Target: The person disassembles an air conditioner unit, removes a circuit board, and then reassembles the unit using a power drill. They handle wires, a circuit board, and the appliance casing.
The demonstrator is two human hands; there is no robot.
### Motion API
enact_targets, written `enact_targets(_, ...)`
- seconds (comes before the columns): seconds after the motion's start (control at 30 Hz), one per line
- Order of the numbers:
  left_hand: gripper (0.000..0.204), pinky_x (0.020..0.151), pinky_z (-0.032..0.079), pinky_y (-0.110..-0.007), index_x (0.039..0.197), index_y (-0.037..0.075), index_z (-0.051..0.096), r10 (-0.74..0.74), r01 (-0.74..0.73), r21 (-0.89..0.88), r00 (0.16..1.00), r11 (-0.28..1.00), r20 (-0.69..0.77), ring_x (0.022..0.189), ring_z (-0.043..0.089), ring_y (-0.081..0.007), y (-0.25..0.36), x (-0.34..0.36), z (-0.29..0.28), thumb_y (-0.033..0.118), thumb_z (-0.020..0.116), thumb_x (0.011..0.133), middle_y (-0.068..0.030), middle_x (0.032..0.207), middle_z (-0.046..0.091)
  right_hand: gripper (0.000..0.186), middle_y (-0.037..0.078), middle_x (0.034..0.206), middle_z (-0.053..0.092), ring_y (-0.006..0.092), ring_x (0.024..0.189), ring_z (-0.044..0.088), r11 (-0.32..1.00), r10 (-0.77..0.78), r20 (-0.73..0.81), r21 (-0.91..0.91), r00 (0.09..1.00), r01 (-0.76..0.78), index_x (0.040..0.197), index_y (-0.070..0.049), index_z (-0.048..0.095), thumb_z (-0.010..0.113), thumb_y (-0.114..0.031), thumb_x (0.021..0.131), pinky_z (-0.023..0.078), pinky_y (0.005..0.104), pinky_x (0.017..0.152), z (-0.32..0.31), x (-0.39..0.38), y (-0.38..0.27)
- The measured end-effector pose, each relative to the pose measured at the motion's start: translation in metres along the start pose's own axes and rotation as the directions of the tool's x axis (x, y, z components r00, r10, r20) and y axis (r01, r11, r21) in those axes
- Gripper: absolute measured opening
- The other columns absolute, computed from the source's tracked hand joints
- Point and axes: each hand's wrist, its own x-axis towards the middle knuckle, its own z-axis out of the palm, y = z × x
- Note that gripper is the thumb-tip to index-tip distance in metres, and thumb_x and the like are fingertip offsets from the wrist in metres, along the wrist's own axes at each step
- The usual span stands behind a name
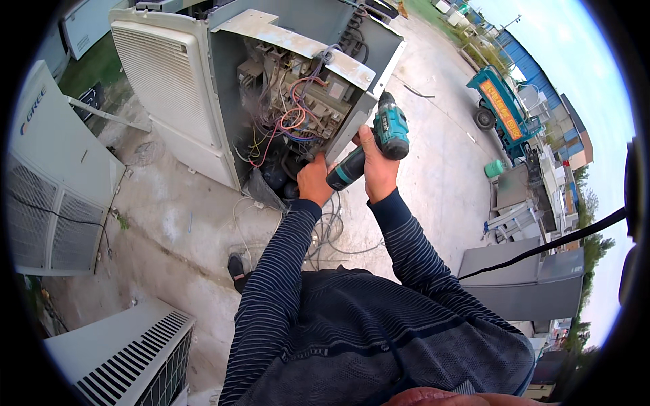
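Note:
My right hand (pixel 380 169) is closed around the handle of a teal and black cordless drill (pixel 391 128). The drill's nose points up toward the side edge of an opened air-conditioner outdoor unit (pixel 355 135). Lower and to the left, my left hand (pixel 315 181) reaches to the unit's bottom corner, its fingers curled and partly hidden there. What they hold cannot be made out. Inside the unit, a bundle of coloured wires (pixel 294 111) hangs over a dusty circuit board assembly (pixel 325 111). A dark round compressor (pixel 274 172) sits below the wires.
A louvred cream panel (pixel 162 81) stands against the unit's left side. Loose grey cable (pixel 328 233) lies on the concrete by my foot. Other appliance casings stand at left (pixel 64 162) and lower left (pixel 125 348). A teal cargo tricycle (pixel 501 111) is parked at far right.

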Motion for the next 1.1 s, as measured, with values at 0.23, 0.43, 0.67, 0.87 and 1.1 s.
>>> enact_targets(0.23,0.037,0.068,0.053,-0.059,0.114,0.003,0.061,-0.002,0.002,-0.005,0.997,1.000,-0.081,0.081,0.069,-0.0507,0.003,-0.004,0.003,0.033,0.074,0.095,-0.0267,0.084,0.071,0.040,0.004,0.101,0.065,0.0168,0.091,0.065,0.997,0.066,0.038,0.022,0.997,-0.067,0.113,-0.002,0.064,0.087,-0.026,0.092,0.055,0.0340,0.083,-0.001,0.002,-0.001)
enact_targets(0.43,0.040,0.068,0.053,-0.058,0.117,0.003,0.061,-0.023,0.022,-0.004,0.995,1.000,-0.096,0.082,0.070,-0.0497,0.010,-0.006,0.004,0.032,0.074,0.094,-0.0261,0.085,0.072,0.037,0.005,0.105,0.070,0.0182,0.097,0.069,0.997,0.068,0.066,-0.050,0.995,-0.065,0.121,-0.002,0.065,0.080,-0.027,0.099,0.057,0.0378,0.091,-0.011,0.003,0.007)
enact_targets(0.67,0.041,0.069,0.055,-0.058,0.121,0.001,0.062,-0.127,0.137,0.164,0.989,0.977,-0.071,0.080,0.071,-0.0478,0.008,-0.004,0.012,0.031,0.072,0.095,-0.0270,0.085,0.073,0.039,0.010,0.111,0.073,0.0220,0.100,0.073,0.987,0.160,0.019,-0.032,0.987,-0.160,0.122,0.000,0.065,0.075,-0.031,0.101,0.059,0.0389,0.088,-0.028,-0.027,0.012)
enact_targets(0.87,0.036,0.069,0.055,-0.058,0.108,-0.003,0.065,-0.063,0.085,0.156,0.988,0.984,-0.139,0.078,0.070,-0.0502,0.017,-0.008,0.010,0.028,0.073,0.094,-0.0288,0.083,0.072,0.026,0.004,0.093,0.069,0.0134,0.081,0.069,0.973,0.226,0.080,-0.071,0.971,-0.221,0.110,0.000,0.066,0.077,-0.021,0.099,0.057,0.0313,0.075,-0.083,-0.065,0.023)
enact_targets(1.1,0.033,0.069,0.055,-0.057,0.107,-0.002,0.065,-0.045,0.066,0.197,0.993,0.978,-0.113,0.080,0.071,-0.0497,0.010,-0.007,0.015,0.026,0.074,0.093,-0.0289,0.085,0.072,0.037,0.004,0.095,0.069,0.0135,0.079,0.068,0.949,0.316,0.089,-0.046,0.945,-0.313,0.124,0.001,0.062,0.077,-0.021,0.099,0.056,0.0322,0.073,-0.134,-0.123,0.045)
